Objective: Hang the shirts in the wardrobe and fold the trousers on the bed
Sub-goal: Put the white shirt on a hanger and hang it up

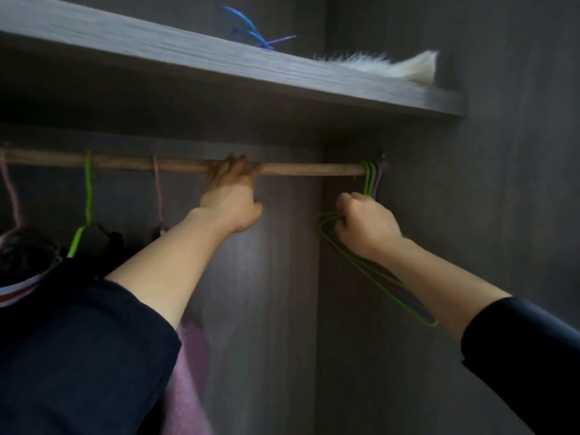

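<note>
Hanging inside the wardrobe, a wooden rail carries a green hanger and pink hanger toward its left end, with dark garments below them, and a bunch of empty hangers pushed against its right end. On the shelf above lie blue hangers and a white fluffy item near the right edge. The left hand reaches up, fingers curled over the rail's middle. The right hand is closed around the wires of the empty hangers just below the rail's right end. Between the two hands the rail is bare. A pink garment hangs below the left sleeve.
</note>
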The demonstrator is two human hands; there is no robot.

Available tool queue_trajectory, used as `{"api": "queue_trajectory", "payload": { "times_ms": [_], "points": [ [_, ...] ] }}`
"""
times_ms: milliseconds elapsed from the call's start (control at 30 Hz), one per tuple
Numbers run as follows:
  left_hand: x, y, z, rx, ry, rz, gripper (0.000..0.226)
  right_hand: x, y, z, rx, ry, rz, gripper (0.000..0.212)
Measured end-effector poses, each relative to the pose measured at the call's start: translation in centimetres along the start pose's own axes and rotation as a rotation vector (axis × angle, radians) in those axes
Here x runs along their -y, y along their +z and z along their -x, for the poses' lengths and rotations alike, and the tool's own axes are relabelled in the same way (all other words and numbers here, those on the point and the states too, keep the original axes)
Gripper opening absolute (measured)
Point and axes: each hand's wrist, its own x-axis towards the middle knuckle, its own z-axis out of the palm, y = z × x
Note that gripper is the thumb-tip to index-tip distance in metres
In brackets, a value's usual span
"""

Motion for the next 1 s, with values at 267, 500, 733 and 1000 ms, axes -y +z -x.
{"api": "queue_trajectory", "payload": {
  "times_ms": [267,500,733,1000],
  "points": [
    [0.5,1.8,0.1,-0.217,0.061,0.069,0.069,-4.3,0.0,0.0,0.139,0.063,0.435,0.028],
    [0.5,2.2,0.0,-0.252,0.051,0.091,0.068,-4.5,-0.4,-1.0,0.11,0.186,0.1,0.018],
    [0.4,2.2,0.2,-0.242,0.034,0.103,0.066,-3.0,0.0,-2.9,0.073,0.338,-0.323,0.02],
    [0.4,1.8,0.0,-0.205,0.011,0.096,0.065,0.1,1.0,-1.9,-0.027,0.261,-0.513,0.012]
  ]
}}
